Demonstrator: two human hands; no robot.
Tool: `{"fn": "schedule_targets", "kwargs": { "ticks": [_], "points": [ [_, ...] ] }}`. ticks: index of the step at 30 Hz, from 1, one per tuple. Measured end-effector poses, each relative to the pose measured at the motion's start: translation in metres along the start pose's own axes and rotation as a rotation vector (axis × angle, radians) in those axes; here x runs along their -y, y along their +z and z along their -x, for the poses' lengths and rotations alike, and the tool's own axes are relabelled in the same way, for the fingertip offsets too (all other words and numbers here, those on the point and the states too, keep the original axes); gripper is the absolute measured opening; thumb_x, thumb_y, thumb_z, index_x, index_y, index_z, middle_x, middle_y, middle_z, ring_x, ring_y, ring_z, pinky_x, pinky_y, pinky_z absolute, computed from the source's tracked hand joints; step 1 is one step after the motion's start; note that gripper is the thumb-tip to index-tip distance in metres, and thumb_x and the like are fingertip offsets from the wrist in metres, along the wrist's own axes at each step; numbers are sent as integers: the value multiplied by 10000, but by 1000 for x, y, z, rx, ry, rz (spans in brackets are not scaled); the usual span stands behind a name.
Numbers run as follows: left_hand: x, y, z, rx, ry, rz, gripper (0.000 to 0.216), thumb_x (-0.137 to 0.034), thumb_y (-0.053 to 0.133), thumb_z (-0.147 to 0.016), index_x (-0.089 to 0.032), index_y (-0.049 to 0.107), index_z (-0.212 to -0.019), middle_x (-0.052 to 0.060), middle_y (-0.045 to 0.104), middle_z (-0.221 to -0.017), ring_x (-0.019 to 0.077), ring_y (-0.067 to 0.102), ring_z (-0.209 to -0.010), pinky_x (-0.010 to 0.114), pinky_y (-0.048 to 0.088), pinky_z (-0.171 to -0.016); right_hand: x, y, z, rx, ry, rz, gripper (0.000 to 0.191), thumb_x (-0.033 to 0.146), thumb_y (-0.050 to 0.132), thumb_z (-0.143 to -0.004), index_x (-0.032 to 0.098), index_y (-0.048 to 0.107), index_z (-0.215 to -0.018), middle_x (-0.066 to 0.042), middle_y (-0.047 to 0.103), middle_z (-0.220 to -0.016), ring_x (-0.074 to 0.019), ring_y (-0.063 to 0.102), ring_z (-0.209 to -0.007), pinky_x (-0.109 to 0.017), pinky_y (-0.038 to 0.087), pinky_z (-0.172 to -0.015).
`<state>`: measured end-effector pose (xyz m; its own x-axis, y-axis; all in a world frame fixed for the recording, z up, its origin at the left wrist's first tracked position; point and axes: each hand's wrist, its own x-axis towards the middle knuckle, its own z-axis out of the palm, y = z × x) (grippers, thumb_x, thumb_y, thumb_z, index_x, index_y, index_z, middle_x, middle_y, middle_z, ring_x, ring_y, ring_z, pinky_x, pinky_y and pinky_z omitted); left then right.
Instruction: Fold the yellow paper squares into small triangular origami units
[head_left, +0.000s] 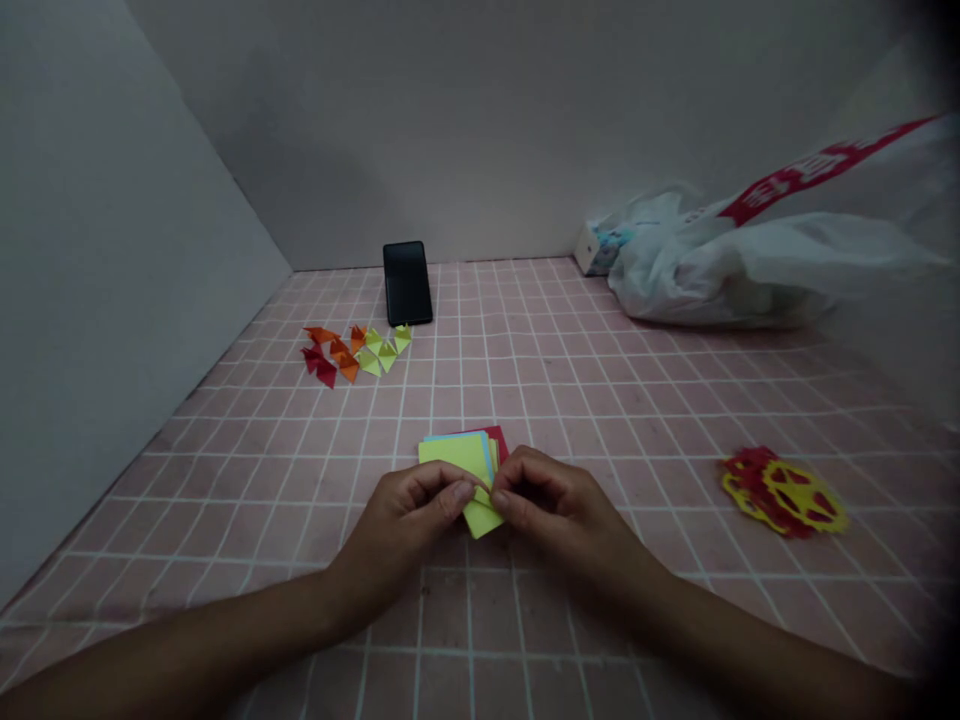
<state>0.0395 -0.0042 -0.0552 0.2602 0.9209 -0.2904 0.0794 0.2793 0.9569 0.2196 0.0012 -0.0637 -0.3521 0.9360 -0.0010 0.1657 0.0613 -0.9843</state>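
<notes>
Between my two hands is a small piece of yellow paper [482, 518], partly folded, with a narrow fold near its top. My left hand [412, 510] pinches its left side between thumb and forefinger. On the opposite side, my right hand [551, 505] pinches the paper in the same way. Just behind the fingers lies a stack of square coloured paper [450, 451], yellow on top with light blue and red sheets showing at the edges. The fingers cover part of the stack and of the folded piece.
Several small folded paper pieces [349, 362] in red, orange and yellow lie at the back left. Behind them a black phone [408, 283] leans upright. A white plastic bag [720, 270] and a box [596, 247] stand back right. Red and yellow cut-out shapes [806, 497] lie right.
</notes>
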Motion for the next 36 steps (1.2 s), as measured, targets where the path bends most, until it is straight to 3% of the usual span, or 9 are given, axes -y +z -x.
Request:
{"fn": "schedule_targets", "kwargs": {
  "ticks": [14, 20, 26, 36],
  "points": [
    [-2, -1, -2, 15, 5, 2, 130, -281, 649, -805, -197, 749, -813, 13, 702, -776, 152, 601, -750, 252, 473, -725, -5, 0, 1, -18, -139, 162, 165, 100, 556, -855, 186, 553, -714, 10, 552, -745, -129, 530, -699, -259, 400, -624],
    [-5, -1, -3, 12, -38, 46, 105, -270, 706, -743, -166, 695, -747, -2, 659, -717, 126, 568, -689, 232, 454, -676, -5, 1, 3, -33, -134, 149, 172, 105, 551, -845, 187, 543, -694, 7, 544, -740, -134, 521, -689, -264, 399, -616],
    [1, -2, -3, 30, -23, 5, 122, -288, 668, -778, -173, 707, -765, -2, 663, -722, 123, 558, -689, 225, 445, -662, -2, -3, 0, 20, -31, 30, 171, 205, 550, -867, 180, 598, -705, -13, 563, -745, -147, 531, -695, -272, 413, -623],
    [-4, -1, -1, 15, 8, -68, 127, -272, 644, -778, -162, 695, -739, -2, 670, -708, 131, 573, -688, 234, 459, -679, -1, -3, -2, 41, -79, 30, 171, 106, 580, -841, 174, 603, -685, 2, 565, -753, -128, 520, -715, -254, 385, -641]
  ]
}}
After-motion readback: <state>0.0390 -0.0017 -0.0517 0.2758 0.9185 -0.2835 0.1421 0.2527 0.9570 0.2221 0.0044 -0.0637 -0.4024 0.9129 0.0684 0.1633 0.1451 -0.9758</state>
